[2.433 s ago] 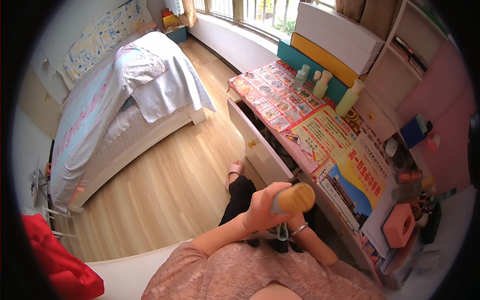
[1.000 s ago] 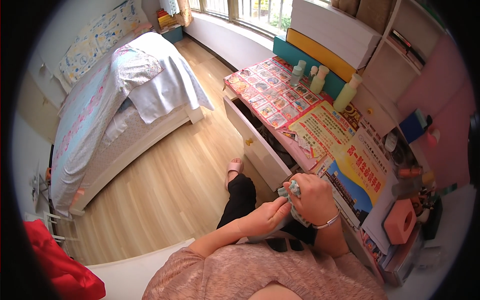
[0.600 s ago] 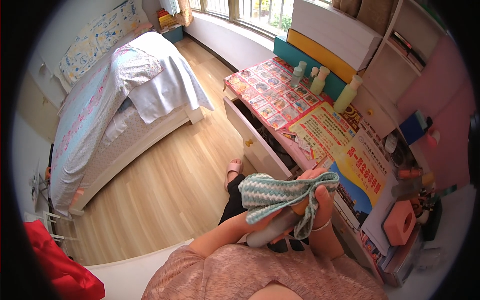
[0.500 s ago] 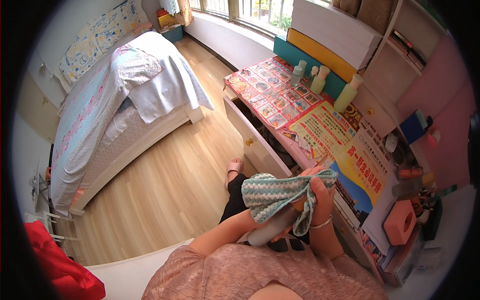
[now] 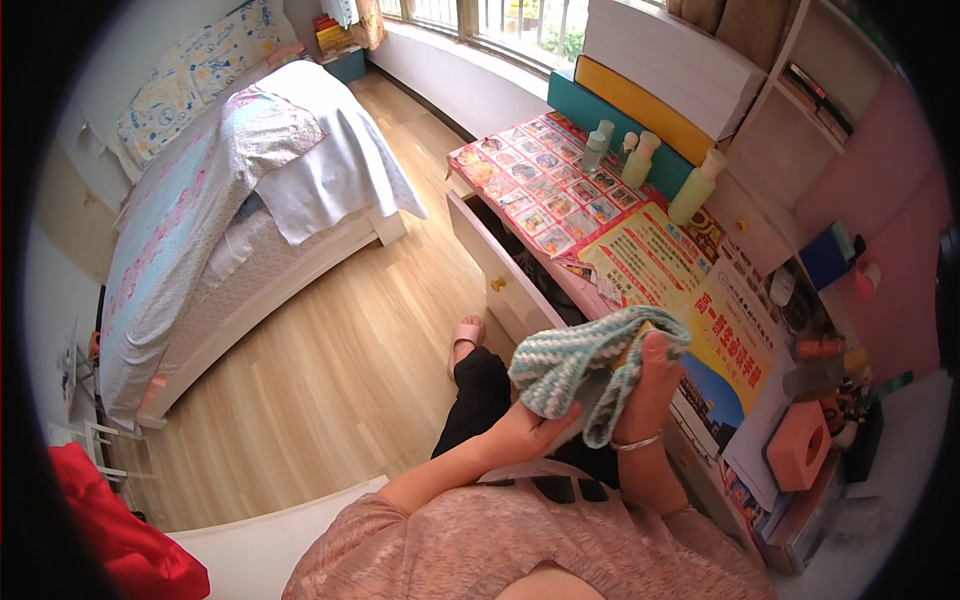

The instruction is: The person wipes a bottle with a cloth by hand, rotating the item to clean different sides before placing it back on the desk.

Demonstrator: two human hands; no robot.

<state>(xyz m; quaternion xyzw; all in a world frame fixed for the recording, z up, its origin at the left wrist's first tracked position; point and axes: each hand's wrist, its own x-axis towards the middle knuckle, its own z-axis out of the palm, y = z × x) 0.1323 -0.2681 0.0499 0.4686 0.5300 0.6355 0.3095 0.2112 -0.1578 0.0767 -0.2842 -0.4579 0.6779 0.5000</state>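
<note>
A teal-and-white striped knitted cloth (image 5: 565, 360) is draped over and around a pale bottle (image 5: 594, 392) in front of my chest. The bottle tilts up to the right, and its yellowish-tan top (image 5: 640, 340) shows through a fold. My right hand (image 5: 652, 385), a bracelet on its wrist, is closed on the cloth near that top, thumb pointing up. Lower and to the left, my left hand (image 5: 538, 428) grips the bottle's lower part under the cloth edge; most of its fingers are hidden.
To the right stands a desk (image 5: 585, 240) with printed sheets, a pulled-out drawer (image 5: 510, 275) and several pump bottles (image 5: 640, 160). A pink tissue box (image 5: 800, 445) sits near its right end. A bed (image 5: 260, 180) fills the left; a red cloth (image 5: 120, 530) lies lower left.
The cloth and bottle have moved up and right, and the bottle's lower end no longer juts out by my lap. My left hand now shows beneath the cloth.
</note>
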